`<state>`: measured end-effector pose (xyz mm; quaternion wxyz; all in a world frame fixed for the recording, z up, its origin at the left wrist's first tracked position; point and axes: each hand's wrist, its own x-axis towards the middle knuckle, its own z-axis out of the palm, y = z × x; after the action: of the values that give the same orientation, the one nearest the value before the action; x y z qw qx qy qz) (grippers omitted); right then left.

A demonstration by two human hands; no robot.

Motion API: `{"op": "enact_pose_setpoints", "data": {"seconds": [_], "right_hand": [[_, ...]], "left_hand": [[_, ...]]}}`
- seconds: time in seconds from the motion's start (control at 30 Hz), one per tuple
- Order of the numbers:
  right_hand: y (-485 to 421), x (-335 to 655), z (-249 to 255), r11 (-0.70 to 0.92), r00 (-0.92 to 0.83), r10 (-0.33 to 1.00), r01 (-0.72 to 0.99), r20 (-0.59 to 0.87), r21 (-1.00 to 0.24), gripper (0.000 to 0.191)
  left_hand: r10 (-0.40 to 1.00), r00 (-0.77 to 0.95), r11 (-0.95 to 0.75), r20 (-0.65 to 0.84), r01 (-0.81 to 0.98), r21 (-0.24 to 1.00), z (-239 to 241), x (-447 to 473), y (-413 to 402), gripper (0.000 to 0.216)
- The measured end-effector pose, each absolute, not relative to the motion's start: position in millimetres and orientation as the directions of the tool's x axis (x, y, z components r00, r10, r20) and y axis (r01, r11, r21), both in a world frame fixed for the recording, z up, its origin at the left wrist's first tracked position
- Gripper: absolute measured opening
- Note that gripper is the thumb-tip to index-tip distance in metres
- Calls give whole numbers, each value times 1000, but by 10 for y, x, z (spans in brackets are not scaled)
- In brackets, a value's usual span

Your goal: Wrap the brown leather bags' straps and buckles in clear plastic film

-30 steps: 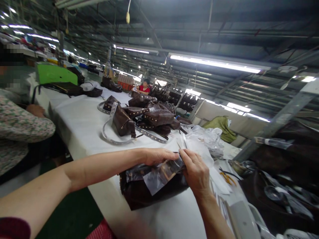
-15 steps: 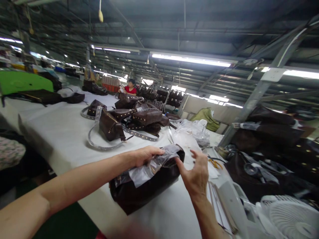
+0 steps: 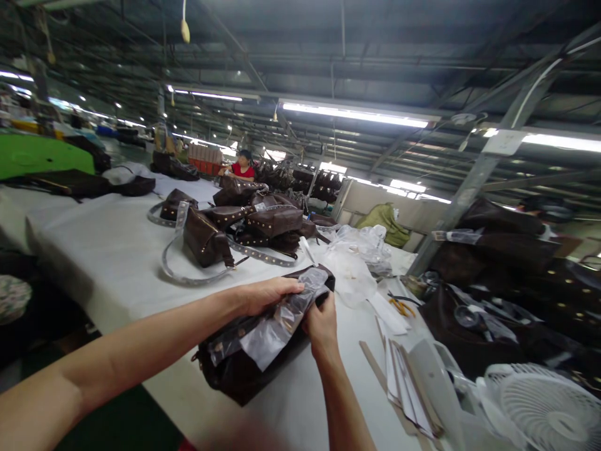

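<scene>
A dark brown leather handbag (image 3: 253, 376) rests tilted on the white table in front of me. Crumpled clear plastic wrap (image 3: 277, 332) lies along its top, over the strap side. My left hand (image 3: 275, 294) presses on the far part of the bag, its thumb and fingers closed on the wrapped strap. At the bag's right end, my right hand (image 3: 322, 322) is curled with its fingers around the opening's edge; the fingertips are partly hidden by the bag.
Several studded brown bags (image 3: 272, 219) are heaped farther back on the table (image 3: 94, 250). To the right lie plastic bags (image 3: 361, 250), yellow-handled scissors (image 3: 401, 305), paper strips (image 3: 408, 382) and a white fan (image 3: 549, 401). A person in red (image 3: 241, 166) sits beyond.
My right hand, spread beside the bag before, has moved left and closed on the bag's right edge. The bag has shifted slightly left, and my left hand stays on it.
</scene>
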<state>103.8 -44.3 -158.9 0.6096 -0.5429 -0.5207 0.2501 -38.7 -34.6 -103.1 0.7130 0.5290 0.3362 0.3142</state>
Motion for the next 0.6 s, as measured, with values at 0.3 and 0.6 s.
{"op": "enact_pose_setpoints", "data": {"seconds": [0.3,0.6], "right_hand": [[-510,1152,-1208,197,-3,978,358,210,-913,19],[-396,1067,-1381,240,213,903,472,374,-848,21]], "left_hand": [[746,662,191,-78,-101,976,-1044,-424,-404,25],[787,592,289,-174,-104,952,-1190,-419,-248,32]]}}
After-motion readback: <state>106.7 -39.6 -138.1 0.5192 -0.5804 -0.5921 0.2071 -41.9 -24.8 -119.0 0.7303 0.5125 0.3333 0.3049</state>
